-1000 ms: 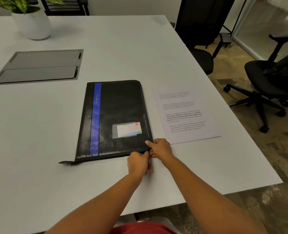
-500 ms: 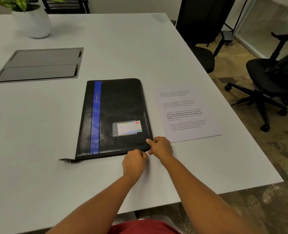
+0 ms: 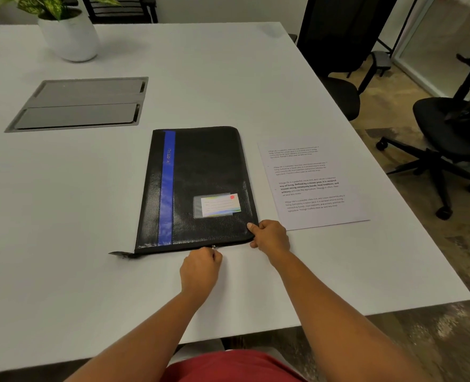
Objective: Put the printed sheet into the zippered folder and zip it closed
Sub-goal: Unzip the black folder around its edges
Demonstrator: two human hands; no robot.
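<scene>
Printed sheet (image 3: 311, 183) flat on the white table (image 3: 62, 216), just right of the right-hand fingers and a little beyond them, beside the folder, outside it. Black zippered folder (image 3: 200, 172) with blue stripe, flat, cover down, directly beyond both sets of fingers. Left hand (image 3: 199, 274): fingers curled, pinching the small metal zipper pull (image 3: 213, 247) at the folder's near edge. Right hand (image 3: 271, 237): thumb on top of the near right corner, other fingers curled round the edge, gripping it. Left of the left fingers, zipper tail (image 3: 120, 254) sticking out. Just beyond the right thumb, clear card pocket (image 3: 217, 205). Far beyond the fingers, grey cable hatch (image 3: 82, 103) and white plant pot (image 3: 69, 37).
</scene>
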